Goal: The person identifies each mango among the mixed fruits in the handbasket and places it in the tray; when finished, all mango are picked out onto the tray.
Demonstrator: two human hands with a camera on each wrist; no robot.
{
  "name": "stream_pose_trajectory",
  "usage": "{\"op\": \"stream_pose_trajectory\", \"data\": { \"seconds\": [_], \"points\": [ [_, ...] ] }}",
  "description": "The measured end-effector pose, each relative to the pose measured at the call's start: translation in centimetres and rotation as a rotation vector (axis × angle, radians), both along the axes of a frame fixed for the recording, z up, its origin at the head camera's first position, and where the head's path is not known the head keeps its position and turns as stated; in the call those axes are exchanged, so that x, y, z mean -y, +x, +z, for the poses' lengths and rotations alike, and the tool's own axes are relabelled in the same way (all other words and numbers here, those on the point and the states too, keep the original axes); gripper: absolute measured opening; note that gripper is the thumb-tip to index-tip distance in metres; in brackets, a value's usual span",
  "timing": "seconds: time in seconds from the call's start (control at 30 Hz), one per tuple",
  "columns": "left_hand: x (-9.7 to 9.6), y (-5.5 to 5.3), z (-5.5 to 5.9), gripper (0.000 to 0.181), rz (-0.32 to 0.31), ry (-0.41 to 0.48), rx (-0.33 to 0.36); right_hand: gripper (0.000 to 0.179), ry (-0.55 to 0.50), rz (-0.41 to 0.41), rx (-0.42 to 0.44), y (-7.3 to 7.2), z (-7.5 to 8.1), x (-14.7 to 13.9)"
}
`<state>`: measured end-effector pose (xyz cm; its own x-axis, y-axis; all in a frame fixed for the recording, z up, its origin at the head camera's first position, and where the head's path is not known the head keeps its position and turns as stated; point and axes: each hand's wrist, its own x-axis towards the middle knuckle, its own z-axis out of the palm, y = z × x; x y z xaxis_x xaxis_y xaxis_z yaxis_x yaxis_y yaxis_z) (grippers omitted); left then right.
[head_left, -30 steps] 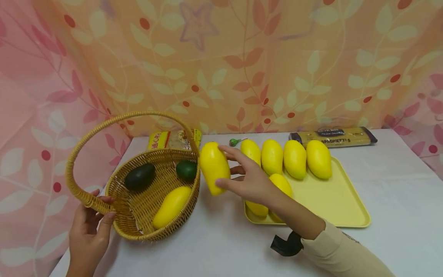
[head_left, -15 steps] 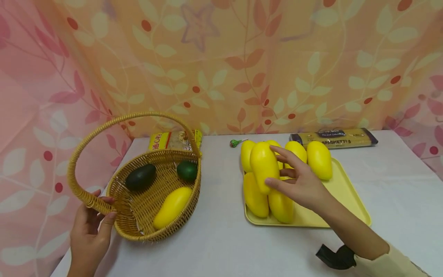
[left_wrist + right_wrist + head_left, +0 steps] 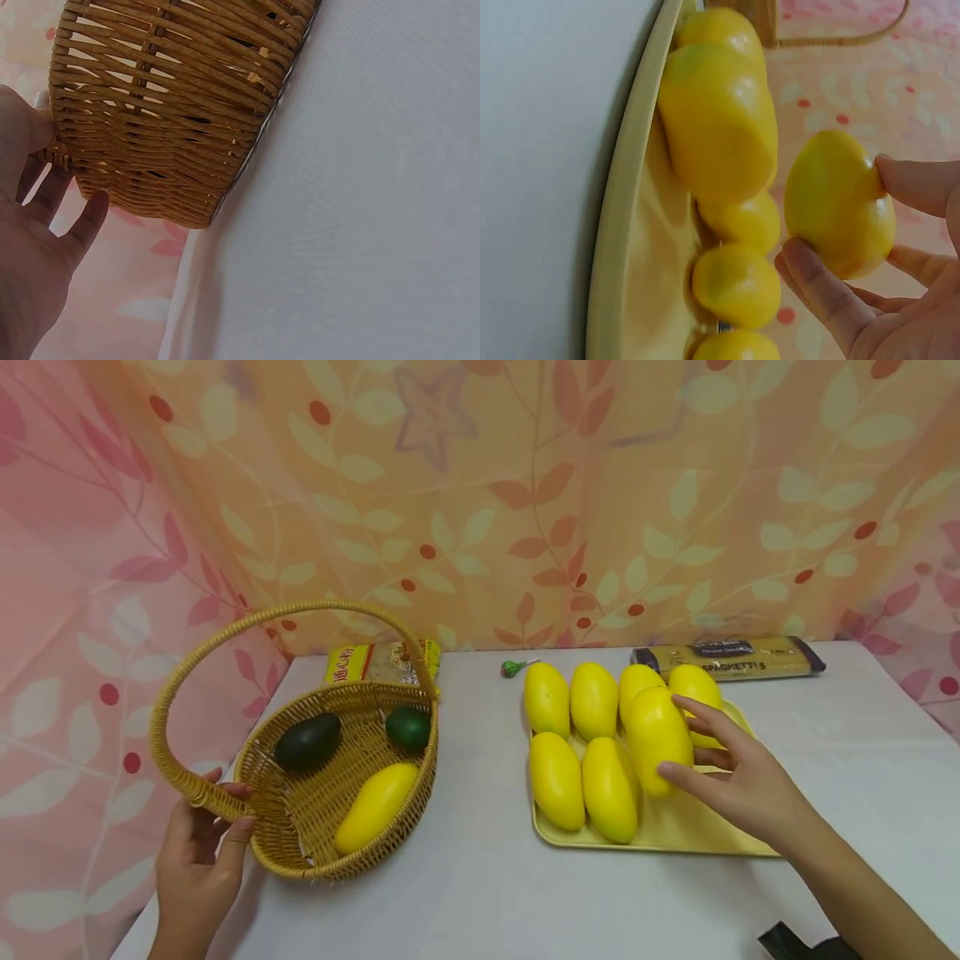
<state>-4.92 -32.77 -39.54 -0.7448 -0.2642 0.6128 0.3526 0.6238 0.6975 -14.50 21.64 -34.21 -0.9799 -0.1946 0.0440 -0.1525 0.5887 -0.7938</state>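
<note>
My right hand (image 3: 742, 777) grips a yellow mango (image 3: 658, 739) between thumb and fingers, above the yellow tray (image 3: 705, 822). In the right wrist view this held mango (image 3: 840, 202) hangs apart from the mangoes on the tray. Several mangoes stand there in two rows, a back row (image 3: 594, 700) and a front pair (image 3: 557, 781). My left hand (image 3: 198, 860) holds the wicker basket (image 3: 333, 870) where its handle meets the left rim. Inside the basket lie a dark avocado (image 3: 307, 742), a dark green fruit (image 3: 408, 728) and one mango (image 3: 377, 808).
A pasta bag (image 3: 384, 662) stands behind the basket. A spaghetti pack (image 3: 731, 660) lies behind the tray, and a small green-wrapped lollipop (image 3: 513, 669) is left of it. The patterned curtain (image 3: 480, 510) rises along the table's back edge.
My right hand has carried the mango rightward, from beside the basket, across the front pair, to over the tray's middle. My left hand stays on the basket.
</note>
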Motion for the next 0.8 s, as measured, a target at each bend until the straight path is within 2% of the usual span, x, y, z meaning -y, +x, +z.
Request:
{"op": "stream_pose_trajectory", "data": {
  "seconds": [0.13,0.27,0.47,0.63,0.8],
  "points": [
    [0.0,0.0,0.0,0.078,0.004,-0.001,0.001,0.087,0.099,-0.02,0.066,0.3,-0.7,-1.5],
    [-0.1,0.0,0.1,0.078,0.006,0.0,-0.002,0.088,0.147,-0.005,0.11,0.6,-1.4,-2.1],
    [-0.2,0.0,0.1,0.079,0.024,-0.002,0.01,0.087,0.159,0.03,0.104,0.6,-2.2,-1.9],
    [-0.2,-0.1,0.1,0.079,0.016,-0.008,0.0,0.088,0.17,0.04,0.113,0.5,-2.5,-1.5],
    [-0.3,0.0,0.2,0.078,0.039,-0.003,0.035,0.089,0.195,0.032,0.136,0.3,-2.7,-1.4]
  ]
}}
